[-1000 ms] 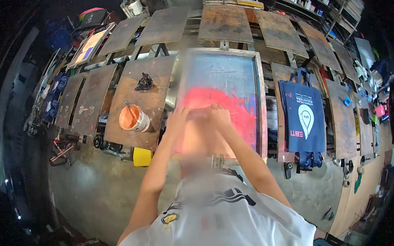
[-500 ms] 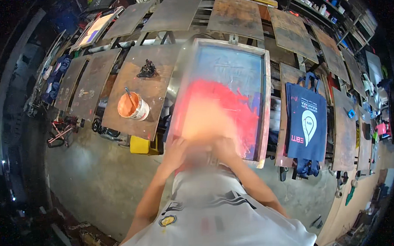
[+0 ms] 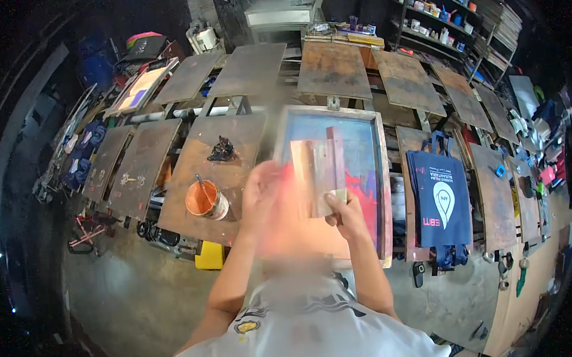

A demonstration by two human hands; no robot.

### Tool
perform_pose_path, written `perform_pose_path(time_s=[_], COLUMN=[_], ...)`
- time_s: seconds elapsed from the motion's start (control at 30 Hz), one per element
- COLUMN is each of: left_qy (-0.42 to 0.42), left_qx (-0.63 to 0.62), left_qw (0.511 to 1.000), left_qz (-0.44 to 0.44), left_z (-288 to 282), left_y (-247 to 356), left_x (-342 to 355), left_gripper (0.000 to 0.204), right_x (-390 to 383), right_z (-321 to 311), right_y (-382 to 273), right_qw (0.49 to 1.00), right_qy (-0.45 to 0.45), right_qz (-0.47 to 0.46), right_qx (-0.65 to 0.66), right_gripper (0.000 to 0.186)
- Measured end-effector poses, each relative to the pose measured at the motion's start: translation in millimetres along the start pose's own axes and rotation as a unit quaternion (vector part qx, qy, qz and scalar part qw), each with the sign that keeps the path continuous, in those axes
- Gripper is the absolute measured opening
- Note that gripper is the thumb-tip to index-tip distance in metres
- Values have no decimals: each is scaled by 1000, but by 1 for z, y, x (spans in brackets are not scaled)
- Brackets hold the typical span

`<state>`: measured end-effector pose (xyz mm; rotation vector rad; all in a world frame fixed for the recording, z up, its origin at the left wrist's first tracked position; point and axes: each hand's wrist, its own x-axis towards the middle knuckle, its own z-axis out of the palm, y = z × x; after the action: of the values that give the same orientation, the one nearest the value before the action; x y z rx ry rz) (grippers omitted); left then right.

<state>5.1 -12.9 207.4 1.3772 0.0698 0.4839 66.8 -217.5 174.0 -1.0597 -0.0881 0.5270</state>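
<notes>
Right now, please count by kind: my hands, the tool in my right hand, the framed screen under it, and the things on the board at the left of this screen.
Hands, left hand and right hand: 2
Squeegee-like tool: 1
Framed screen: 1
Paint bucket: 1
Stirrer, in the bucket: 1
Black crumpled lump: 1
Total: 7

Squeegee [image 3: 324, 167]: smooth faces, ink-smeared. Screen frame [image 3: 384, 193]: worn, stained wood. Mesh [image 3: 357, 132]: smooth, partly ink-coated. Bucket [image 3: 221, 209]: paint-marked plastic. Tote bag [image 3: 429, 201]: matt cloth. Board [image 3: 333, 71]: scuffed, blotched wood. Floor [image 3: 134, 281]: smooth concrete, faint sheen.
</notes>
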Motion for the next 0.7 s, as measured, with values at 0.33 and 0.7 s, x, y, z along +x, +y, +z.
perform_pose_path(time_s=[0.33, 0.7], left_qy=[-140, -174], left_qx=[-108, -119], left_qw=[984, 977], left_qz=[-8, -29], left_z=[-2, -3], left_y=[19, 12], left_x=[46, 55], left_gripper=[54, 62], right_x=[-13, -8], right_z=[24, 32], right_y=[-20, -16], right_qw=[998, 999], right_qy=[18, 2], right_qz=[-53, -45], right_qx=[-25, 29], right_gripper=[24, 21])
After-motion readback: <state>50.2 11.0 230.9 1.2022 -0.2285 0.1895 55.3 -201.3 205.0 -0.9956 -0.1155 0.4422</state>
